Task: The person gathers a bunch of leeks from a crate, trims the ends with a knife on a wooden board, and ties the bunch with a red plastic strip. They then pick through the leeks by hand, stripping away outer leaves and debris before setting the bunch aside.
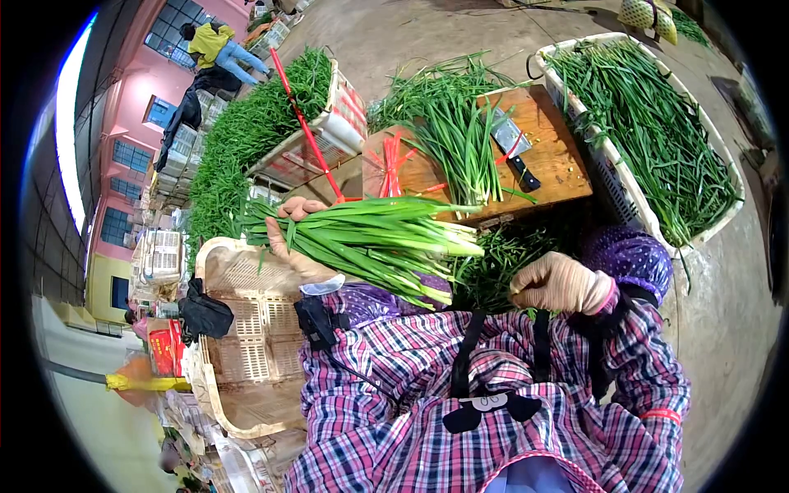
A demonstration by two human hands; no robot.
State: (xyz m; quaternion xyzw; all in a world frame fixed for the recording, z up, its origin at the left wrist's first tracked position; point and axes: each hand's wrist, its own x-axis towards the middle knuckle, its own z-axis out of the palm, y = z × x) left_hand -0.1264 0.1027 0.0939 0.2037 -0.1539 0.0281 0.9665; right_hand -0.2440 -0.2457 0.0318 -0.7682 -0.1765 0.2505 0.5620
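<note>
My left hand point(297, 242), in a pale glove, is wrapped round a large bunch of garlic chives point(378, 238), whose white stem ends point right. Over my lap, my gloved right hand point(563, 283) is curled with its fingertips pressed together; whether anything small is pinched there is hidden. On the wooden board point(559, 123) in front lie a second pile of chives point(460, 148), a cleaver point(511, 135) with a black handle, and several red ties point(391, 164). Loose dark green leaves point(509, 255) lie below the board, between my hands.
A white crate point(649, 209) heaped with greens stands at the right. Another full crate point(329, 131) is at the back left, a red pole point(304, 123) slanting across it. Beside my left arm sits a plastic basket point(215, 386). A person point(218, 49) bends over farther back.
</note>
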